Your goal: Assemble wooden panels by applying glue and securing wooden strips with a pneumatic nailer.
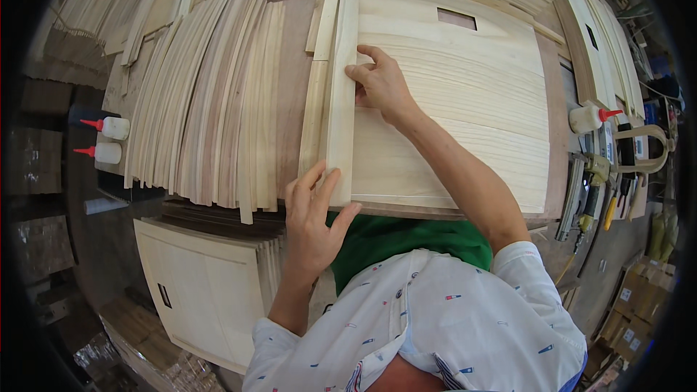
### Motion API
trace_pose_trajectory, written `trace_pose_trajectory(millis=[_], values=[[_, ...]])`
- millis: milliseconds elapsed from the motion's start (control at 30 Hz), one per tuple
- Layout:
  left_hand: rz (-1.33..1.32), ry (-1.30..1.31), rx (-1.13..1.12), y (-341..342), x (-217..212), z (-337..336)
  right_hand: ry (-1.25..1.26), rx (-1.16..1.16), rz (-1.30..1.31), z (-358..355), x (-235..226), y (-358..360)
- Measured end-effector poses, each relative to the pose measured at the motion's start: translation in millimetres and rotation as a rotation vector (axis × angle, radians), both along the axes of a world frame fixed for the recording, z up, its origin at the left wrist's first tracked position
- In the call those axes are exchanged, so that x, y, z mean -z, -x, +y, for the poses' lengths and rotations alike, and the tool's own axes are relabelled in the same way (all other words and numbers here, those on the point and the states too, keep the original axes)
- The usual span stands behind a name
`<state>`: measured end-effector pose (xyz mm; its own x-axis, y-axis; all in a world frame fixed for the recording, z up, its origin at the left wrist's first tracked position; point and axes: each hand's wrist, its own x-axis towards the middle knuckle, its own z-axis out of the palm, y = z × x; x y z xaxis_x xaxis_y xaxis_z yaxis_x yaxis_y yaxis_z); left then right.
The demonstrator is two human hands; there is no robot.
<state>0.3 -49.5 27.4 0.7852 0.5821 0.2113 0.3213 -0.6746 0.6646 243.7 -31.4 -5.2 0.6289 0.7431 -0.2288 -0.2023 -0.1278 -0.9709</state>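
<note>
A pale wooden strip (343, 101) lies along the left edge of a wide wooden panel (450, 101), which has a small rectangular slot near its far side. My right hand (383, 87) is at the strip's right edge, thumb on the wood and fingers bent, gripping it partway along. At the near end, my left hand (314, 214) holds the same strip, with fingers at its left side and the thumb by its end. Narrow wooden guide pieces (314, 112) lie close against the strip's left side.
Many thin wooden slats (203, 101) are lined up at the left. Glue bottles with red tips stand at the left (115, 128) and right (585, 119). Hand tools (599, 174) lie at the right edge. Slotted panels (200, 283) stand below the table at front left.
</note>
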Motion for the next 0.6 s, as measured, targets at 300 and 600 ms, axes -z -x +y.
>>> trace_pose_trajectory(millis=[300,600], values=[[0.009,-0.008,-0.019,8.3,7.3,2.7,0.017,-0.028,-0.024,3.2,2.8,0.8],[0.067,0.002,-0.074,9.9,21.7,7.6,0.129,-0.154,-0.298,-79.7,-41.2,-15.8]])
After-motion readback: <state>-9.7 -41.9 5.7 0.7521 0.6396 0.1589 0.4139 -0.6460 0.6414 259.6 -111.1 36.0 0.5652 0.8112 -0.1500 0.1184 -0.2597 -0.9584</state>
